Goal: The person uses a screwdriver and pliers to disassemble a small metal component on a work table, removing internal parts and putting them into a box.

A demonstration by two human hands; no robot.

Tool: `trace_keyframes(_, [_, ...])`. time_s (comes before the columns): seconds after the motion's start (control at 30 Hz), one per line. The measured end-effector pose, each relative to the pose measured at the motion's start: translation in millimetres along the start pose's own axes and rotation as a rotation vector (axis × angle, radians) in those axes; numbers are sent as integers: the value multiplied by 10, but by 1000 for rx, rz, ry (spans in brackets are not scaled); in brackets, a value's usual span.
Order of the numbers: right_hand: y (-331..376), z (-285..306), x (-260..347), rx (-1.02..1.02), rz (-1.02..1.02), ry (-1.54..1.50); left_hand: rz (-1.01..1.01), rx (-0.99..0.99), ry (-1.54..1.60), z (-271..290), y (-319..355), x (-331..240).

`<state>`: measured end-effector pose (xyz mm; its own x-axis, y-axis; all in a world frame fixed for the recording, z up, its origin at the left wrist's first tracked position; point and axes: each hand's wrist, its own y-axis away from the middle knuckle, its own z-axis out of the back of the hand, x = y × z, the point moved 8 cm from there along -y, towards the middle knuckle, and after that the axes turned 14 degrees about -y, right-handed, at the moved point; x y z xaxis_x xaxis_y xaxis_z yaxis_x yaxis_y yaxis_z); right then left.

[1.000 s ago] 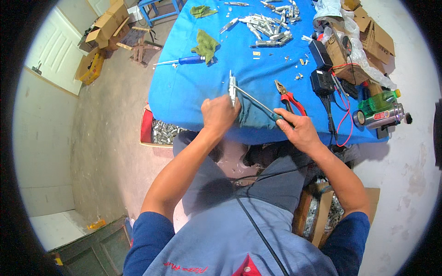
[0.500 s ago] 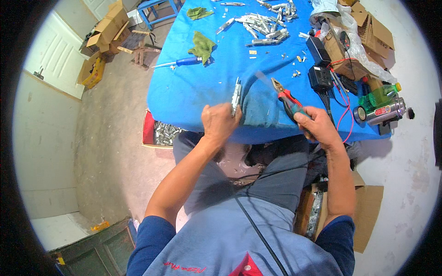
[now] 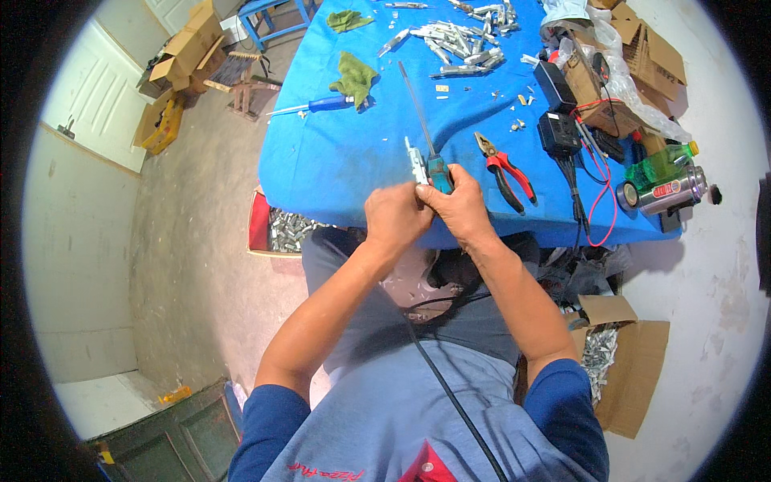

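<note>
My left hand (image 3: 395, 213) is closed on a slim silver metal part (image 3: 416, 163), which stands up from the fist over the front of the table. Touching it, my right hand (image 3: 466, 207) grips a screwdriver (image 3: 437, 171) by its teal handle, the long shaft pointing away and slightly left. The right thumb presses near the lower end of the metal part, where fingers hide the contact. Right of both hands, red-and-black pliers (image 3: 506, 167) lie on the blue cloth with their jaws slightly apart.
Similar silver parts are piled (image 3: 458, 42) at the far side. Two green rags (image 3: 353, 78) and a blue-handled screwdriver (image 3: 329, 104) lie at left. Black adapters (image 3: 558, 132), cables, a green bottle (image 3: 662, 166) and a metal flask (image 3: 675, 195) line the right edge. Boxes of metal pieces stand below.
My right hand has swung left from beside the pliers to meet my left hand, bringing the screwdriver along. The pliers have stayed on the cloth.
</note>
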<state>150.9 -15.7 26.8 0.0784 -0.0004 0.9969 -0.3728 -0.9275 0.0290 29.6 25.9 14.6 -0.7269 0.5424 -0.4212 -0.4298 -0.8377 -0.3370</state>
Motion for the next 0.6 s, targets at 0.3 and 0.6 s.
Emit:
trace_keyframes(0.3, [-167,329,264,280,-201,-27,11,51,54,477,-204,156])
trace_keyframes(0.6, [-561,337,279,594,-226,285,-83,162,-55,488,-411,446])
